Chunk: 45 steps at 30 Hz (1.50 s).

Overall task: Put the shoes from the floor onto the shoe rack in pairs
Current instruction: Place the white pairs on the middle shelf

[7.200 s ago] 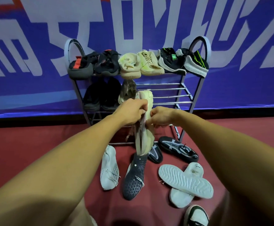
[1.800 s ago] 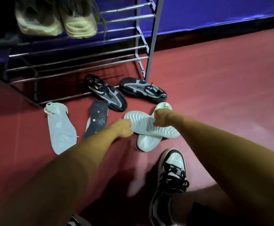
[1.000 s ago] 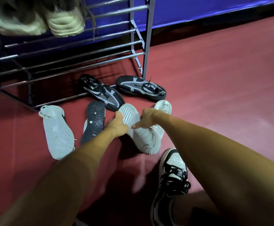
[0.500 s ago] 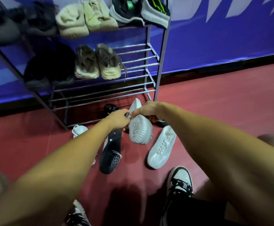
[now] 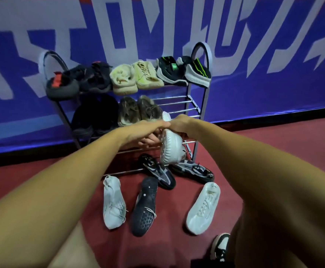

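Note:
Both my hands hold one white shoe (image 5: 169,147) in the air in front of the shoe rack (image 5: 202,105), its ribbed sole facing me. My left hand (image 5: 148,132) grips its left side and my right hand (image 5: 181,125) grips its top right. Its white mate (image 5: 204,207) lies on the red floor to the right. Also on the floor lie a white mesh shoe (image 5: 113,202), a dark shoe sole-up (image 5: 145,207) and two black-and-grey shoes (image 5: 158,174) (image 5: 193,170). The rack's top shelf is full of pairs; the middle shelf holds black and tan pairs.
The right part of the rack's middle shelf (image 5: 179,105) shows bare bars. A blue banner wall (image 5: 254,74) stands behind the rack. My own black-and-white sneaker (image 5: 220,246) is at the bottom right. Red floor spreads to the right.
My hands took the white shoe off its mate on the floor and lifted it up toward the rack. My view rose from the floor to the whole rack.

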### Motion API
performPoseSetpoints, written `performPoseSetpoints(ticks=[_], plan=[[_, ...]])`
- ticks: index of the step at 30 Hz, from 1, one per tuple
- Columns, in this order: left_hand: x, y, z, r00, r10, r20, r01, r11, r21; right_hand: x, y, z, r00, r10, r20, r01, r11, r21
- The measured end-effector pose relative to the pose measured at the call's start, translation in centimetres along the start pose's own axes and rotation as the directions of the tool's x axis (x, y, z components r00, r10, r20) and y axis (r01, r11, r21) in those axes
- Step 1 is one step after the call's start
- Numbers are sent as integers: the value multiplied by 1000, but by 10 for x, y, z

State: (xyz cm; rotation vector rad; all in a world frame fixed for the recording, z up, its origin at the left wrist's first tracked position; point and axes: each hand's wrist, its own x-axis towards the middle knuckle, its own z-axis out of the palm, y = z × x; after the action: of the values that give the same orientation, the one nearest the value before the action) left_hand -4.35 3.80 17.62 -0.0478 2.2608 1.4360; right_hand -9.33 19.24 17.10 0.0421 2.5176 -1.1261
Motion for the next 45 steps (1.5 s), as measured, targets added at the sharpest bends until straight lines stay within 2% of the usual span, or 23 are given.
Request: performPoseSetpoints(ticks=[4, 7, 10, 13, 17, 21, 23, 26, 29, 31, 34, 38, 42, 45], plan=[[1, -7, 7, 994, 102, -30, -101, 994, 30, 6, -9, 2, 997, -76, 10, 74, 990, 116], [13, -13, 6, 990, 43, -131, -25, 990, 138, 9, -8, 6, 989, -75, 128, 50, 981, 188], [24, -10, -2, 967, -20, -254, 38, 997, 66, 12, -8, -1, 967, -93, 238, 36, 972, 234], [33, -6, -8, 948, -28, -318, 30, 1000, 1, 15, -8, -12, 975, -95, 202, 44, 969, 245], [43, -3, -10, 929, -26, -368, 2, 998, -64, 25, 0, -13, 964, 39, 263, -59, 996, 66], [55, -4, -10, 918, -23, -396, -58, 980, -192, 38, 9, -13, 945, 180, 272, -193, 981, 23], [59, -2, -10, 918, -39, -395, -78, 958, -275, 40, 11, -14, 932, 178, 316, -203, 978, 48], [64, 0, -9, 928, -47, -370, -95, 930, -354, 37, 12, -16, 932, 97, 349, -156, 977, 145], [70, -1, -8, 945, -35, -326, -95, 922, -375, 36, 16, -18, 941, 91, 327, -166, 963, 211], [77, -2, -6, 947, -11, -320, -85, 955, -284, 38, 19, -20, 952, 117, 282, -183, 959, 218], [77, -2, 1, 964, -2, -265, -19, 997, -77, 45, 25, -21, 987, 123, 103, -140, 974, 178], [81, -5, 7, 994, -51, -96, 54, 998, 29, 60, 30, -21, 984, 128, -122, -114, 987, 110], [95, -12, 11, 998, -46, -39, 48, 998, 52, 76, 36, -22, 970, 152, -190, -119, 978, 172], [99, -12, 13, 996, -6, -93, 7, 1000, 10, 84, 39, -21, 974, 122, -193, -73, 968, 240]])
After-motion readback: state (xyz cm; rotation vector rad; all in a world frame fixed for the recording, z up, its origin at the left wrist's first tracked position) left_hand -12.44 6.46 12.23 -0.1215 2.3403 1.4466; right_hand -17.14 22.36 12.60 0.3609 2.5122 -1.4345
